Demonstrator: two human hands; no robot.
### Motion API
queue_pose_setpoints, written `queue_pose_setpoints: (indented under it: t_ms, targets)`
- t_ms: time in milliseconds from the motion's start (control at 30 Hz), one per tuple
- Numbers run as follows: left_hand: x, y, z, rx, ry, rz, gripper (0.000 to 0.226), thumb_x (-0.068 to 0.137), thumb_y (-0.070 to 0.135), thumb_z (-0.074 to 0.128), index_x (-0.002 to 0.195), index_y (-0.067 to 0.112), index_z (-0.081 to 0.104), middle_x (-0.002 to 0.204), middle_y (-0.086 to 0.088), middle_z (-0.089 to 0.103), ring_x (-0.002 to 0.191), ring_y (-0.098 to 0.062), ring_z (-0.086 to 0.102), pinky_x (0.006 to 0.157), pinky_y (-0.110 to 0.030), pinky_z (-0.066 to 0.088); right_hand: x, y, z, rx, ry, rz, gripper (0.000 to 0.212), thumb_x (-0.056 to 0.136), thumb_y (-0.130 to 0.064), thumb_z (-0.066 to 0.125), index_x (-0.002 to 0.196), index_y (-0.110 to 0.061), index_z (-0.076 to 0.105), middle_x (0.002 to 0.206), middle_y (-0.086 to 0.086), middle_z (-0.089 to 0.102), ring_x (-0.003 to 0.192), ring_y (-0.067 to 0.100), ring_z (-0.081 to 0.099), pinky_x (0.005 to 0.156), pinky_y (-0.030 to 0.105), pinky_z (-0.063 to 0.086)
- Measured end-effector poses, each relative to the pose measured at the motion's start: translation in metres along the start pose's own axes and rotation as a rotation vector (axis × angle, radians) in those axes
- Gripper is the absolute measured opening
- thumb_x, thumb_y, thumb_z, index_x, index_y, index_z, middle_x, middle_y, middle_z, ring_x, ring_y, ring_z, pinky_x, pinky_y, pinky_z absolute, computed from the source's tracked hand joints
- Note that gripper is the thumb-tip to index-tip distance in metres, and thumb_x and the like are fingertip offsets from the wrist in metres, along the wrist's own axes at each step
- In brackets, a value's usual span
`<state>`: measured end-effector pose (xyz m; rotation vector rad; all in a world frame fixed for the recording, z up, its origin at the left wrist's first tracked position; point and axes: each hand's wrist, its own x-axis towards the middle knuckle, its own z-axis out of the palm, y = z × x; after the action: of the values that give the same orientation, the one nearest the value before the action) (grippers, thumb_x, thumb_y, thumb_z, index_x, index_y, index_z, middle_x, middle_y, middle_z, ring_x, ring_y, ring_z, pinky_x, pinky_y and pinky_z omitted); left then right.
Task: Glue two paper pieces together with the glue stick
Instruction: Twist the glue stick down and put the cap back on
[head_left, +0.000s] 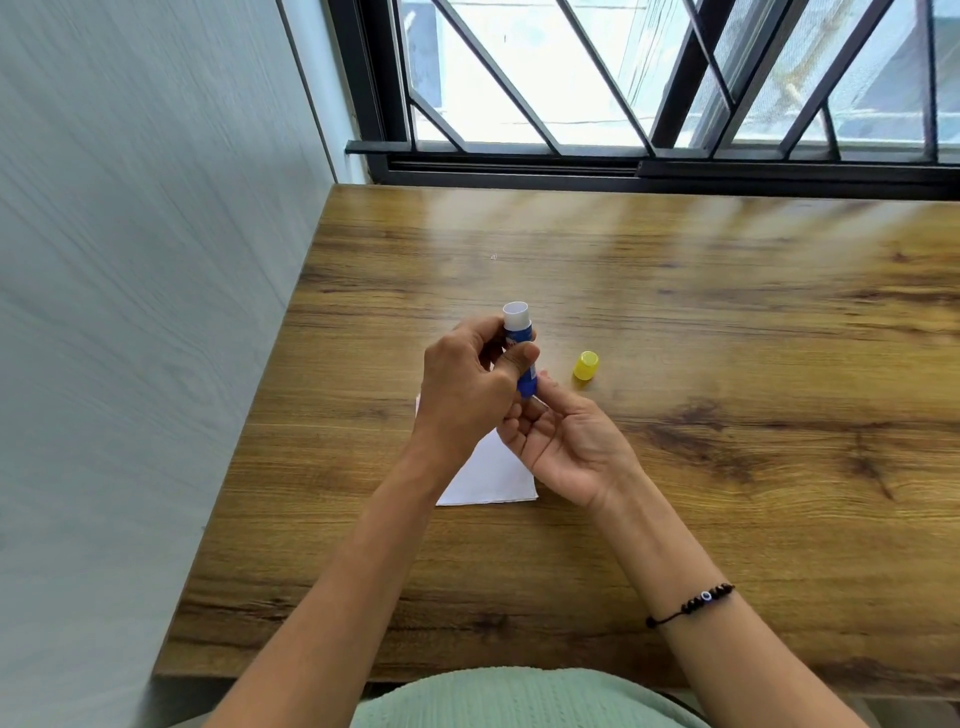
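My left hand (465, 387) grips a blue glue stick (521, 338) around its middle, holding it upright above the table with its white open top uncapped. The fingertips of my right hand (563, 441) pinch the stick's blue bottom end, palm turned up. The yellow cap (586, 366) lies on the wooden table (727, 364) just to the right of the hands. White paper (488, 480) lies flat on the table beneath my hands, partly hidden by them; I cannot tell whether it is one sheet or two.
A grey wall (145, 312) borders the table's left edge. A barred window (649, 88) runs along the far edge. A black bead bracelet (696, 603) sits on my right wrist.
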<state>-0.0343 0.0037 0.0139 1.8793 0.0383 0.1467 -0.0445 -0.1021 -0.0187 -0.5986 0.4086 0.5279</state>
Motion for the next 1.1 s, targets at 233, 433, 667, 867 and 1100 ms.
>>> queue_pose_setpoints:
  t_ms: [233, 433, 667, 867, 1100]
  targets:
    - [0.001, -0.003, 0.000, -0.013, 0.006, 0.003, 0.014, 0.080, 0.009, 0.066, 0.094, 0.010, 0.068, 0.092, -0.011, 0.070, 0.085, -0.027, 0.066, 0.083, -0.048, 0.054, 0.000, -0.003, -0.003, -0.048, -0.037, -0.071, 0.026, 0.076, -0.006, 0.056, 0.101, -0.010, 0.060, 0.086, 0.010, 0.067, 0.083, 0.020, 0.060, 0.075, 0.028, 0.055]
    - [0.003, -0.003, 0.001, -0.030, 0.017, -0.012, 0.013, 0.079, 0.008, 0.066, 0.092, 0.010, 0.068, 0.093, -0.011, 0.070, 0.086, -0.027, 0.066, 0.082, -0.049, 0.054, 0.001, 0.005, 0.002, 0.047, 0.019, 0.010, 0.034, 0.091, -0.036, 0.048, 0.088, -0.006, 0.062, 0.070, 0.007, 0.063, 0.062, 0.013, 0.059, 0.059, 0.024, 0.055]
    - [0.004, -0.005, 0.000, -0.018, 0.017, 0.013, 0.014, 0.079, 0.008, 0.066, 0.094, 0.010, 0.068, 0.093, -0.012, 0.070, 0.086, -0.028, 0.065, 0.084, -0.047, 0.053, 0.002, 0.003, 0.006, 0.003, 0.012, -0.117, 0.014, 0.090, -0.012, 0.048, 0.093, -0.007, 0.061, 0.076, 0.009, 0.066, 0.070, 0.016, 0.063, 0.070, 0.026, 0.057]
    - [0.004, -0.006, 0.001, -0.009, 0.015, 0.025, 0.014, 0.079, 0.008, 0.066, 0.093, 0.010, 0.068, 0.093, -0.013, 0.070, 0.086, -0.030, 0.065, 0.083, -0.048, 0.053, 0.001, 0.005, 0.005, 0.042, 0.000, -0.158, 0.015, 0.088, -0.003, 0.048, 0.094, -0.007, 0.061, 0.082, 0.011, 0.066, 0.070, 0.017, 0.068, 0.067, 0.026, 0.058]
    - [0.004, -0.008, -0.007, -0.033, -0.013, 0.031, 0.020, 0.078, 0.026, 0.061, 0.087, 0.008, 0.064, 0.078, -0.009, 0.064, 0.077, -0.028, 0.059, 0.079, -0.046, 0.052, -0.011, -0.010, 0.002, -0.745, 0.099, -0.315, 0.011, 0.092, -0.017, 0.051, 0.101, -0.012, 0.056, 0.090, 0.008, 0.061, 0.062, 0.013, 0.059, 0.057, 0.024, 0.052]
